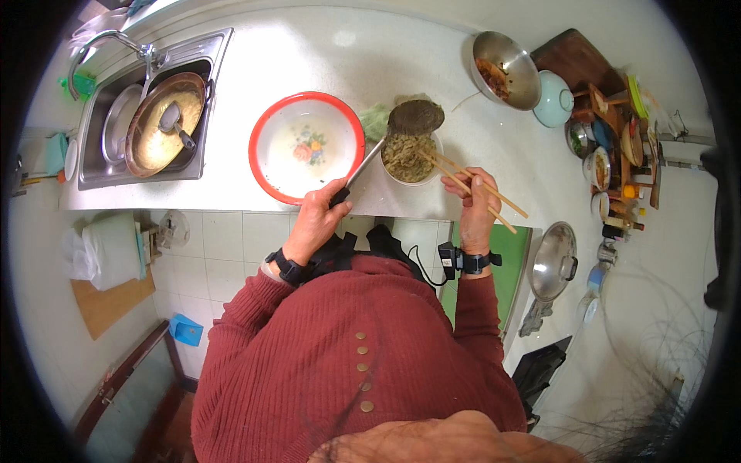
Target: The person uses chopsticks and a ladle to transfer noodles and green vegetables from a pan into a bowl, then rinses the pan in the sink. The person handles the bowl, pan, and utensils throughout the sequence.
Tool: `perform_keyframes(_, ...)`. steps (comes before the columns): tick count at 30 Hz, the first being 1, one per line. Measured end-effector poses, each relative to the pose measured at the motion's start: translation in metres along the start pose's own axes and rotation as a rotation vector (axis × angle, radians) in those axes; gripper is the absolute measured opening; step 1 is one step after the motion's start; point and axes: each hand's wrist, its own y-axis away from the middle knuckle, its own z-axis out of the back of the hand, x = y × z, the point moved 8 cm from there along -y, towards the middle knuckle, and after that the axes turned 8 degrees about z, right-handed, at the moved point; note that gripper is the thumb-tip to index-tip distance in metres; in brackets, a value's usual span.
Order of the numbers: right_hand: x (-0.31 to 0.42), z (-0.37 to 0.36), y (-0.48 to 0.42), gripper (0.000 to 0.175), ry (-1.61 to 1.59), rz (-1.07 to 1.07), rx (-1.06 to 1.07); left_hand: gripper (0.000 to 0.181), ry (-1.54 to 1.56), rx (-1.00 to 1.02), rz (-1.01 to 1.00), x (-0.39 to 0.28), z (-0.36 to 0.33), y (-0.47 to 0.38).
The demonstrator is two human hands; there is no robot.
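In my left hand (317,217) is the black handle of a metal ladle or flat spoon (366,165). Its dark, food-smeared head (415,117) hangs over the far side of a white bowl (412,183). A lumpy greenish-brown mixture (405,157) fills the bowl. My right hand (477,199) grips a pair of wooden chopsticks (486,191), their tips in that mixture. Left of the bowl stands a white enamel basin (278,139) with a red rim and a floral print, holding some cloudy liquid. A pale green cloth or net (375,121) lies between basin and bowl.
At left, a steel sink (200,168) holds a wok (134,144) with a ladle (171,117) inside. Back right are a steel bowl (524,75) with reddish food, a pale-green bowl (553,99) and a crowded wooden rack (619,133). A pan lid (553,260) lies at right.
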Motion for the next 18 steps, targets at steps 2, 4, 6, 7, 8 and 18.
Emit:
perform_keyframes(2, 0.002, 0.000, 0.002, 0.031, 0.044, 0.028, -0.046, 0.041, -0.018, 0.006, -0.023, -0.001, 0.004, -0.001)
perform_keyframes(4, -0.005, 0.000, 0.003, 0.031, 0.043, 0.002, -0.117, 0.041, -0.045, 0.018, -0.063, -0.001, 0.006, -0.001)
perform_keyframes(6, -0.011, -0.003, 0.003, 0.031, 0.041, -0.006, -0.155, 0.040, -0.082, 0.027, -0.111, -0.002, 0.007, 0.000)
perform_keyframes(7, -0.014, -0.005, 0.004, 0.031, 0.043, -0.008, -0.165, 0.040, -0.076, 0.032, -0.146, -0.003, 0.007, 0.001)
perform_keyframes(8, -0.016, -0.006, 0.005, 0.031, 0.045, -0.016, -0.179, 0.041, -0.074, 0.036, -0.170, -0.003, 0.006, 0.002)
perform_keyframes(18, 0.009, -0.003, 0.023, 0.031, 0.083, 0.017, -0.202, 0.042, -0.124, -0.032, -0.167, 0.008, 0.013, -0.002)
